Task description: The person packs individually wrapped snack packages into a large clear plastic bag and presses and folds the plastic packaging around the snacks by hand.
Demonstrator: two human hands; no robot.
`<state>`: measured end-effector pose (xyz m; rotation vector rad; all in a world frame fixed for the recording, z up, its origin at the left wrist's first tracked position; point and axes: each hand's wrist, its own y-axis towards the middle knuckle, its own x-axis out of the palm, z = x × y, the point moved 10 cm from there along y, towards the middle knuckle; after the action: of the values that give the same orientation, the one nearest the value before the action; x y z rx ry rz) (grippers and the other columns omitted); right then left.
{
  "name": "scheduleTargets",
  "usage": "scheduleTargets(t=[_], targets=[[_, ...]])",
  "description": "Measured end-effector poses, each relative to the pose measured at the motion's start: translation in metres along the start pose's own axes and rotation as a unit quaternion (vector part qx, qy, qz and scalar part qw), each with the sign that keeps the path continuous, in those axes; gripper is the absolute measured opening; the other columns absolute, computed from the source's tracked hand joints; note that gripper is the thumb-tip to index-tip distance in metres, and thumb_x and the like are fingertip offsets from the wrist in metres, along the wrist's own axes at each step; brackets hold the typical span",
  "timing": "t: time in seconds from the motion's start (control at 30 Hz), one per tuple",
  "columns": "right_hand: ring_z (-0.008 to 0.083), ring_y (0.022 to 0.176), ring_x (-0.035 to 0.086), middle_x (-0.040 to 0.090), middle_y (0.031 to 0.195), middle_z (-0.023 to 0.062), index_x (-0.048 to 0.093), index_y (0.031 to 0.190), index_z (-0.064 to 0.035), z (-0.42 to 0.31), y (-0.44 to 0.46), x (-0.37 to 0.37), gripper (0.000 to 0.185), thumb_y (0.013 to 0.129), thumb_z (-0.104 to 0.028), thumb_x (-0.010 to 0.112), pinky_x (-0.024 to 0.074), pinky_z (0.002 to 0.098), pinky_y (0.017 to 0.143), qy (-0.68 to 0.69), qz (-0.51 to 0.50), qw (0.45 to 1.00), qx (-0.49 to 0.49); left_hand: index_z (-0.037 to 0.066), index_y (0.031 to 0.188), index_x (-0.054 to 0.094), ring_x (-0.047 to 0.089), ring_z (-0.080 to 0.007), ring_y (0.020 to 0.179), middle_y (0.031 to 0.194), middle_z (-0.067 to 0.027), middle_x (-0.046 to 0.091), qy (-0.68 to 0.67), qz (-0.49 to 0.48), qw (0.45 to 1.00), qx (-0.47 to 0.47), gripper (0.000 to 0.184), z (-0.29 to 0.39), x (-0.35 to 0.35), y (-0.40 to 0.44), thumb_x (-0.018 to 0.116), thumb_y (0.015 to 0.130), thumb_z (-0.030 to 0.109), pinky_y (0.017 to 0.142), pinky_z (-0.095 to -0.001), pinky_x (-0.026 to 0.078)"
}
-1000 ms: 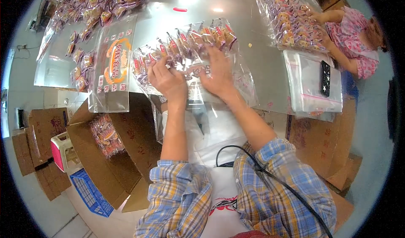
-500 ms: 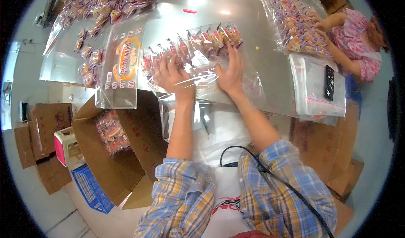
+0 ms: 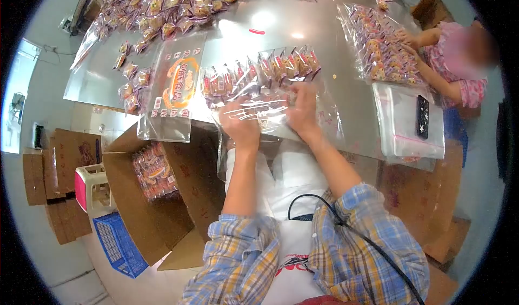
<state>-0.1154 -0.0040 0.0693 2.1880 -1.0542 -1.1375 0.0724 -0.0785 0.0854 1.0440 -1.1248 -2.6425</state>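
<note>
Drawn back toward the near edge, left hand and right hand are now held with fingers curled at the clear bag, whether it is pinched cannot be told, as packets are lined up inside on the worktop, beside a printed bag.

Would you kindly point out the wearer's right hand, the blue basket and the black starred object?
Right hand (image 3: pixel 303 110), head view: back of the hand.
Blue basket (image 3: pixel 121 244), head view: its side wall.
Black starred object (image 3: pixel 423 117), head view: its middle.
</note>
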Motion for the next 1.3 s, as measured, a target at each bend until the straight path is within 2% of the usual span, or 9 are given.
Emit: scheduleTargets(t=[0.37,0.57,0.67,0.7,0.8,0.9,1.0,1.13,1.3], targets=[[0.0383,0.109,0.056,0.061,0.138,0.0132,0.057,0.150,-0.0163,-0.003,-0.007,0.053,0.070,0.081,-0.021,0.063,0.0461,0.0512,0.102,-0.128,-0.224,0.964,-0.060,0.011,0.107,0.067,0.068,-0.0366,0.090,0.094,-0.0150,0.069,0.030,-0.209,0.974,-0.081,0.021,-0.036,0.050,0.013,0.066,0.088,0.017,0.078,-0.0487,0.054],[0.0405,0.114,0.055,0.060,0.132,0.0214,0.060,0.141,-0.0093,-0.044,-0.009,0.023,0.060,0.082,-0.016,0.068,0.0441,0.0549,0.103,-0.153,-0.221,0.961,-0.059,0.002,0.115,0.066,0.061,-0.0399,0.103,0.110,-0.0192,0.066,0.014,-0.189,0.982,-0.016,0.037,-0.018,0.061,0.009,0.071,0.080,0.010,0.089,-0.0507,0.050],[0.0413,0.119,0.060,0.062,0.129,0.0214,0.058,0.142,-0.0037,-0.127,-0.061,-0.006,0.060,0.086,-0.016,0.073,0.0505,0.0498,0.100,0.216,-0.471,0.851,-0.089,0.001,0.112,0.069,0.060,-0.0393,0.105,0.111,-0.0193,0.066,0.000,-0.149,0.989,0.023,0.033,-0.007,0.051,0.004,0.070,0.079,0.007,0.089,-0.0507,0.050],[0.0345,0.114,0.066,0.068,0.124,0.0186,0.063,0.138,-0.0032,-0.142,-0.088,-0.020,0.053,0.089,-0.019,0.075,0.0534,0.0449,0.097,0.300,-0.647,0.701,-0.020,0.001,0.110,0.070,0.062,-0.0383,0.102,0.115,-0.0176,0.067,-0.010,-0.133,0.991,0.021,0.032,-0.013,0.057,0.000,0.072,0.079,0.010,0.089,-0.0497,0.050],[0.0287,0.107,0.070,0.073,0.114,0.0157,0.069,0.130,-0.0028,-0.149,0.000,-0.059,0.043,0.092,-0.022,0.076,0.0552,0.0389,0.093,0.459,-0.599,0.656,0.022,0.002,0.112,0.070,0.061,-0.0376,0.105,0.117,-0.0166,0.066,-0.020,-0.171,0.985,0.016,0.034,0.000,0.043,0.011,0.072,0.079,0.010,0.091,-0.0487,0.048],[0.0168,0.101,0.068,0.073,0.111,0.0078,0.071,0.121,-0.0034,-0.026,0.131,-0.039,0.032,0.094,-0.021,0.076,0.0536,0.0367,0.096,0.396,-0.310,0.833,0.228,0.002,0.117,0.070,0.059,-0.0358,0.107,0.122,-0.0158,0.064,0.014,-0.199,0.980,0.004,0.039,0.000,0.048,0.009,0.071,0.080,0.013,0.094,-0.0474,0.047],[0.0226,0.124,0.059,0.063,0.135,0.0113,0.058,0.137,-0.0064,0.041,0.233,0.005,0.062,0.087,-0.034,0.083,0.0478,0.0409,0.107,0.142,-0.186,0.967,0.105,0.003,0.115,0.071,0.061,-0.0354,0.104,0.118,-0.0154,0.066,0.009,-0.216,0.976,-0.027,0.034,-0.010,0.056,0.010,0.070,0.083,0.015,0.091,-0.0465,0.048],[0.0432,0.140,0.044,0.042,0.156,0.0183,0.044,0.153,-0.0112,0.009,0.291,0.137,0.100,0.073,-0.052,0.088,0.0438,0.0497,0.113,-0.031,-0.144,0.969,-0.199,0.005,0.114,0.071,0.060,-0.0359,0.102,0.116,-0.0157,0.067,0.021,-0.248,0.967,-0.056,0.032,-0.020,0.065,-0.001,0.071,0.084,0.016,0.088,-0.0462,0.048],[0.0459,0.153,0.027,0.023,0.170,0.0151,0.034,0.162,-0.0271,-0.052,0.322,0.318,0.113,0.068,-0.049,0.092,0.0335,0.0703,0.116,-0.116,-0.238,0.927,-0.264,0.008,0.106,0.071,0.061,-0.0334,0.093,0.105,-0.0129,0.065,0.035,-0.302,0.951,-0.047,0.027,-0.022,0.067,0.002,0.073,0.083,0.022,0.079,-0.0467,0.047]])
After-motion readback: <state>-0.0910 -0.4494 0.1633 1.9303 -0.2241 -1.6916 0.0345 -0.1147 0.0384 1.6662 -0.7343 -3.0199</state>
